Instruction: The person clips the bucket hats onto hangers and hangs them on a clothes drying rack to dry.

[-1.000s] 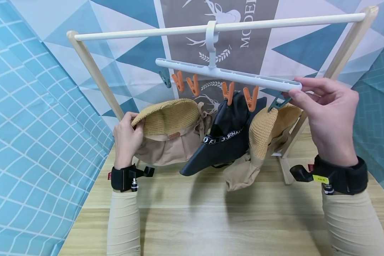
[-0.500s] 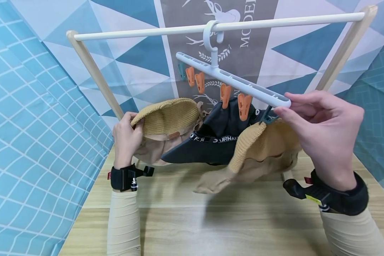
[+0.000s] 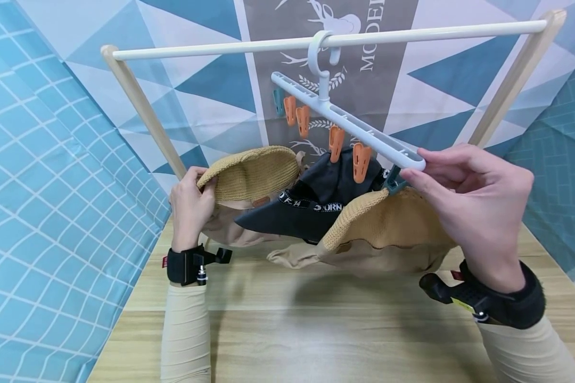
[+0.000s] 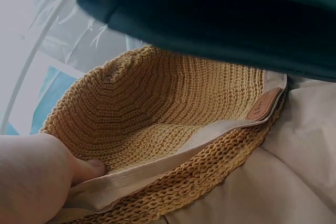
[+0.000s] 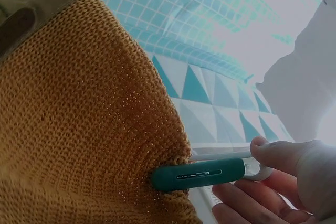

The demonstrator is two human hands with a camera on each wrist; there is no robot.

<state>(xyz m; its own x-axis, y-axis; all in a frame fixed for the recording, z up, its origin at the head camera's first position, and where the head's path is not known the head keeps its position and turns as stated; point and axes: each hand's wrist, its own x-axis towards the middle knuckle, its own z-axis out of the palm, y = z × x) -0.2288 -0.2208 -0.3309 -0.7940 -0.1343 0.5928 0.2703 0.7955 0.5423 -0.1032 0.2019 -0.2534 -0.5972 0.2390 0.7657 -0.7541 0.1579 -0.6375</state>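
Note:
My left hand [image 3: 191,207] pinches the edge of a tan woven hat [image 3: 254,175] with beige cloth; its thumb presses inside the rim [image 4: 142,103] in the left wrist view. My right hand [image 3: 479,197] pinches the near end of a white clip hanger [image 3: 350,125], which hooks over a rail. At that end a dark green clip [image 5: 199,174] grips a second woven hat [image 3: 388,218]. A dark cap-like hat [image 3: 287,218] with white lettering hangs from the orange clips [image 3: 361,162] mid-hanger. Beyond, other orange clips [image 3: 303,121] and a green clip [image 3: 278,101] hang with nothing in them.
The white rail [image 3: 211,50] runs across a wooden stand whose posts [image 3: 144,109] rise at left and right. Beneath is a wood-grain table [image 3: 316,330]. Patterned cloth [image 3: 211,80] hangs behind, and a blue checked sheet [image 3: 52,213] at left.
My right hand has swung the hanger's near end toward me and a little leftward, turning the hanger. The dark hat and right woven hat have swung left. My left hand stays put.

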